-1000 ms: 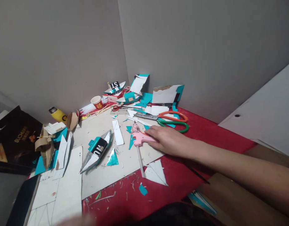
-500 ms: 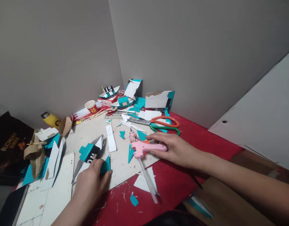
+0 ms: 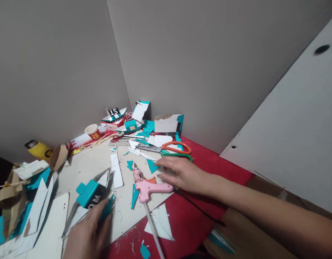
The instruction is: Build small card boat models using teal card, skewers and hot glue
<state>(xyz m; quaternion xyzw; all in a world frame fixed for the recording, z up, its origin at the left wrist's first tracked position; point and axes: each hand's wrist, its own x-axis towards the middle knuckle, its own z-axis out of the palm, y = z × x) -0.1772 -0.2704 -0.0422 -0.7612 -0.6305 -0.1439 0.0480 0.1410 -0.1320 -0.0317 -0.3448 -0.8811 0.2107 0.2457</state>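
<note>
My left hand (image 3: pixel 87 230) pinches a small teal cardboard piece (image 3: pixel 107 209) between thumb and fingers. Just beyond it lies a cardboard model boat (image 3: pixel 88 192) with a teal block on its deck and a pointed grey hull. A pink hot glue gun (image 3: pixel 152 187) rests on its side on the work board, its clear glue stick (image 3: pixel 153 226) pointing toward me. My right hand (image 3: pixel 183 176) hovers beside the gun's handle, fingers stretched out and holding nothing. Large scissors (image 3: pixel 166 148) with orange and green handles lie past that hand.
Teal and white scraps litter the white board (image 3: pixel 85 163) and red tablecloth (image 3: pixel 206 162). A paper cup (image 3: pixel 92 132), thin sticks and a finished-looking boat (image 3: pixel 113 114) stand at the back. On the left are a yellow bottle (image 3: pixel 39 150) and brown cardboard shapes (image 3: pixel 12 201). Grey walls enclose the corner.
My right hand has let go of the glue gun, which now lies on the board. The left hand keeps the teal piece. The view has swung right.
</note>
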